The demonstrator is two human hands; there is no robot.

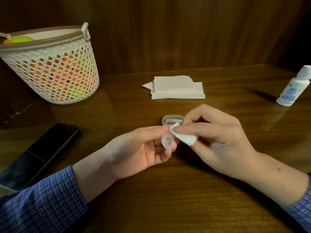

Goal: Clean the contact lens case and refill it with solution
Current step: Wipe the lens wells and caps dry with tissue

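My left hand [143, 148] pinches the clear lens case [169, 132] above the tabletop [168, 199]. My right hand [217, 138] presses a folded tissue [184, 137] against the case's right side.

dim wooden table [168, 199] against dark, seemingly wood-panelled wall [168, 31]

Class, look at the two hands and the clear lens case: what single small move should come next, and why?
Probably press the tissue piece into the well and twist. The left hand holds the open contact lens case, the right hand pinches the tissue at its rim, and the solution bottle stands capped and apart, so wiping seems unfinished.
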